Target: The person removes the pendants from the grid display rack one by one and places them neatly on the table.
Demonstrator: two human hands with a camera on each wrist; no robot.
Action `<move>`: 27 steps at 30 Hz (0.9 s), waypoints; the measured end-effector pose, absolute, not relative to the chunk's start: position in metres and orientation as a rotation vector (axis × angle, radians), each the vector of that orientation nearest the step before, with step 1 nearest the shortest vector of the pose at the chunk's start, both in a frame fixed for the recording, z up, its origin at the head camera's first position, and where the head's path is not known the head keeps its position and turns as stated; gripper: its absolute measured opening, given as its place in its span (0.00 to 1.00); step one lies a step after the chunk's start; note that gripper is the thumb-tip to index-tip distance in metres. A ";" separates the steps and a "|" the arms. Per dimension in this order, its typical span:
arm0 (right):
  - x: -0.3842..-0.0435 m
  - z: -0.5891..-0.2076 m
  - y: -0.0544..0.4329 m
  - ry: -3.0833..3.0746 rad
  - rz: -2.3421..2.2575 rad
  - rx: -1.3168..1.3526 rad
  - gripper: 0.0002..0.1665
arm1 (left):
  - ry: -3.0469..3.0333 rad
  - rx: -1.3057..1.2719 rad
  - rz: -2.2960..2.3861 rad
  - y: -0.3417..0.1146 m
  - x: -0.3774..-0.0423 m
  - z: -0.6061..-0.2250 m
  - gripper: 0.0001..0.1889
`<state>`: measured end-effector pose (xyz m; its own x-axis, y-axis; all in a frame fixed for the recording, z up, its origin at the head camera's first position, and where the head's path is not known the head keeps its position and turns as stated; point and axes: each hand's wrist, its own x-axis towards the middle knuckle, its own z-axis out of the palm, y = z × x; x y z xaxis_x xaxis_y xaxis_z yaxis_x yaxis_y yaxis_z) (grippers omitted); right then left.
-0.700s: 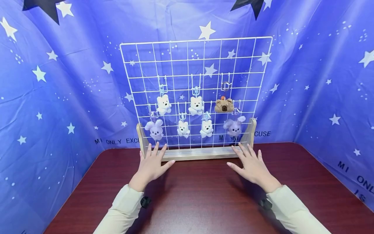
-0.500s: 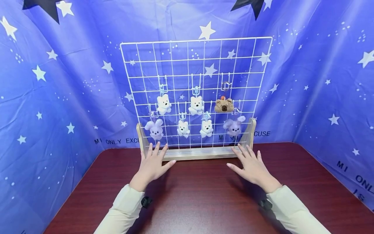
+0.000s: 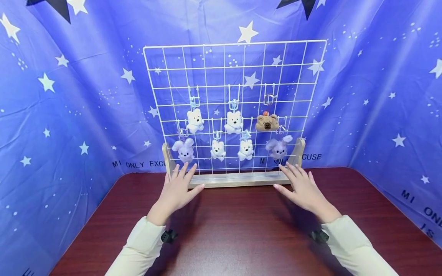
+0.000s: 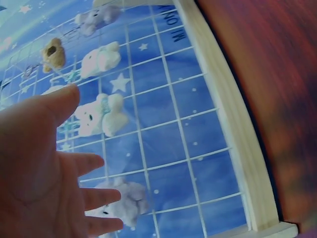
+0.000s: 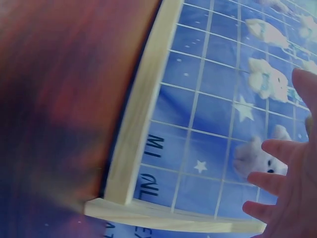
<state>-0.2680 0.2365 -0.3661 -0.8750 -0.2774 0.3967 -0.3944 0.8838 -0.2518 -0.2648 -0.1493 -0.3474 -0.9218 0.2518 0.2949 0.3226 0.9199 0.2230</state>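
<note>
My left hand [image 3: 175,191] is spread in front of the rack's left end, holding nothing, nearest the lilac bunny keychain [image 3: 185,150]. Before the right end, my right hand [image 3: 304,188] is spread the same way, just below another lilac bunny keychain [image 3: 278,148]. Both hands appear raised off the table. A white wire grid rack [image 3: 235,66] stands upright in a wooden base [image 3: 238,180]. On its upper row of hooks hang white bear keychains [image 3: 195,120] and a brown bear-like keychain [image 3: 267,122]. More white bears [image 3: 246,149] hang between the bunnies on the lower row.
The dark red wooden table [image 3: 235,234] extends toward me from the rack. Blue star-printed cloth [image 3: 86,107] encloses the back and both sides. The base has upright wooden end supports, the right one [image 3: 301,150] behind my right hand.
Both hands have lifted a little and moved slightly apart, left hand leftward and right hand rightward. The head view has shifted slightly. The keychains hang in the same places on the rack.
</note>
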 end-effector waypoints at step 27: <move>-0.283 -0.325 0.237 -2.322 0.804 0.503 0.25 | -2.158 -0.430 -0.843 -0.186 -0.287 -0.302 0.22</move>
